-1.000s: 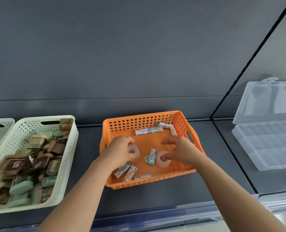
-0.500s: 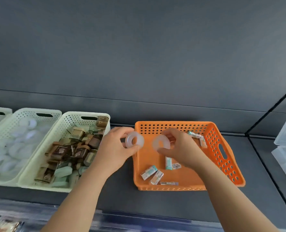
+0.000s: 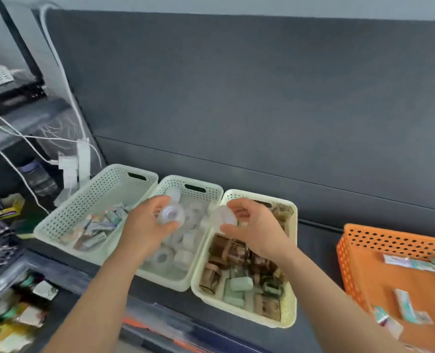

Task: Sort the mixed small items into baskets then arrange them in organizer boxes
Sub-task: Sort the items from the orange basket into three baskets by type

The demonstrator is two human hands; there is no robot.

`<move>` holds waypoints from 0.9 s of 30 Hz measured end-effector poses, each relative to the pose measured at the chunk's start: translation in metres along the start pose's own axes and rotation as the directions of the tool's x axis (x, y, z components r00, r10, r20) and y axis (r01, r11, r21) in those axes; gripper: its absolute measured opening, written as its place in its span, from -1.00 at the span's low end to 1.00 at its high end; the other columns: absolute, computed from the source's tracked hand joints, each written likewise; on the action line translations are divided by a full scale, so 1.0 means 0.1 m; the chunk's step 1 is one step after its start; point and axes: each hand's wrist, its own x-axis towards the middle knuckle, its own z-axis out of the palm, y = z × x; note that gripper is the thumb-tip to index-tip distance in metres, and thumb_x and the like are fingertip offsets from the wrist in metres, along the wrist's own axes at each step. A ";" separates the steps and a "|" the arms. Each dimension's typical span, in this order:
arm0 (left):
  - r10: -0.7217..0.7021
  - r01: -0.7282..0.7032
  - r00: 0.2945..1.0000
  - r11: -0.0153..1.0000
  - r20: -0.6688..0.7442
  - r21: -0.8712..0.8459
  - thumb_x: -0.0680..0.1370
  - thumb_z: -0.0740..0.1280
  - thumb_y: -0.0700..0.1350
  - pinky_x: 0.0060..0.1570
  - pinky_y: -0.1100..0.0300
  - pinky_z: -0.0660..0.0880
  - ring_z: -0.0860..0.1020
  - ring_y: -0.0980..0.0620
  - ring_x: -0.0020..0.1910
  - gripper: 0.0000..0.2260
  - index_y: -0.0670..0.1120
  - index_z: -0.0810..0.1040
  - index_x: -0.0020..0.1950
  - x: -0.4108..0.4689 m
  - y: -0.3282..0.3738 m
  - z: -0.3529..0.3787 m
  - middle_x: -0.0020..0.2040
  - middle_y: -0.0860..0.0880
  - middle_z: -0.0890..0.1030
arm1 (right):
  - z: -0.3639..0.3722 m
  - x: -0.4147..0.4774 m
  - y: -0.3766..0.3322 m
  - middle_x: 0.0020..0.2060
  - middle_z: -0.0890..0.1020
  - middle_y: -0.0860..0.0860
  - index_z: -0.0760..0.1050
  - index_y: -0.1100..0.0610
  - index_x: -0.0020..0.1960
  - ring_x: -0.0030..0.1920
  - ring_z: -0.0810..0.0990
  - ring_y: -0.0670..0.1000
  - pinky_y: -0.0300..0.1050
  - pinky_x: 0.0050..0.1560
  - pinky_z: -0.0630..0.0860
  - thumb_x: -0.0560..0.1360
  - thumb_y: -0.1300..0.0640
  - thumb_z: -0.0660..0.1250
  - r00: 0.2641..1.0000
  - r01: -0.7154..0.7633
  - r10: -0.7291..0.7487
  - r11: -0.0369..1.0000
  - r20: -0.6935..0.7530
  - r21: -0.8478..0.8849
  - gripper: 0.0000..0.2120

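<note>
A clear tape roll is gripped between the fingers of the left hand, above the middle pale-green basket, in which further clear rolls are piled. A second clear tape roll is pinched in the right hand, over the rim shared with the basket of brown and green tape rolls below that hand. The orange basket, well right of the right hand, holds small labelled sticks; packets fill the basket left of the left hand
</note>
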 end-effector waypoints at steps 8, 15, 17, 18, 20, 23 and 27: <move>0.029 -0.086 0.970 0.969 0.240 0.230 0.42 0.47 -0.12 0.24 0.08 0.39 0.46 0.01 0.26 -0.49 -0.02 0.44 0.35 0.62 -0.54 -0.15 0.28 0.02 0.53 | 0.75 0.54 -0.24 0.18 0.55 -0.04 0.47 0.03 0.26 0.23 0.45 0.00 -0.11 0.20 0.43 0.44 0.02 0.40 0.997 -0.042 0.064 0.937 0.052 -0.348 -0.60; 0.193 -0.232 0.963 0.950 0.189 0.210 0.50 0.39 -0.03 0.20 0.11 0.39 0.45 0.00 0.24 -0.61 -0.07 0.49 0.31 0.61 -0.58 -0.20 0.27 -0.02 0.51 | 0.81 0.55 -0.26 0.26 0.50 -0.04 0.42 0.04 0.33 0.29 0.39 -0.02 -0.14 0.24 0.37 0.48 -0.01 0.35 0.995 -0.088 0.098 0.902 0.004 -0.423 -0.56; 0.267 -0.291 0.954 0.934 0.137 0.208 0.52 0.36 -0.03 0.19 0.11 0.39 0.47 -0.03 0.22 -0.66 -0.09 0.52 0.27 0.53 -0.46 -0.18 0.23 -0.03 0.54 | 0.68 0.41 -0.25 0.29 0.49 -0.06 0.41 0.04 0.36 0.30 0.41 -0.03 -0.17 0.24 0.37 0.50 0.00 0.34 0.994 -0.111 0.096 0.910 -0.056 -0.400 -0.56; 0.313 -0.334 0.941 0.920 0.130 0.206 0.53 0.35 -0.04 0.18 0.12 0.38 0.47 -0.04 0.21 -0.68 -0.10 0.53 0.25 0.47 -0.37 -0.15 0.21 -0.03 0.56 | 0.59 0.32 -0.25 0.30 0.49 -0.07 0.41 0.04 0.36 0.30 0.42 -0.04 -0.17 0.25 0.37 0.51 0.00 0.34 0.991 -0.123 0.092 0.909 -0.095 -0.399 -0.56; 0.421 -0.445 0.894 0.873 0.152 0.201 0.53 0.35 -0.06 0.16 0.13 0.39 0.49 -0.06 0.18 -0.72 -0.11 0.56 0.21 0.35 -0.12 -0.03 0.17 -0.03 0.58 | 0.38 0.08 -0.19 0.28 0.51 -0.09 0.43 0.03 0.34 0.31 0.43 -0.04 -0.18 0.26 0.37 0.51 0.01 0.34 0.980 -0.153 0.085 0.904 -0.182 -0.399 -0.59; 0.568 -0.607 0.790 0.777 0.229 0.167 0.52 0.36 -0.06 0.13 0.12 0.40 0.51 -0.05 0.15 -0.74 -0.10 0.58 0.18 0.19 0.30 0.30 0.12 -0.01 0.60 | 0.00 -0.32 -0.01 0.26 0.53 -0.11 0.45 -0.02 0.31 0.26 0.47 -0.04 -0.12 0.24 0.44 0.51 -0.02 0.33 0.945 -0.243 0.119 0.879 -0.305 -0.410 -0.62; 0.674 -0.729 0.662 0.681 0.326 0.073 0.55 0.30 -0.01 0.21 0.15 0.36 0.47 0.00 0.20 -0.71 -0.05 0.56 0.23 -0.07 0.87 0.89 0.17 0.03 0.58 | -0.58 -0.90 0.30 0.27 0.53 -0.05 0.44 0.04 0.33 0.27 0.48 -0.01 -0.14 0.22 0.40 0.51 -0.01 0.33 0.871 -0.417 0.217 0.801 -0.441 -0.429 -0.59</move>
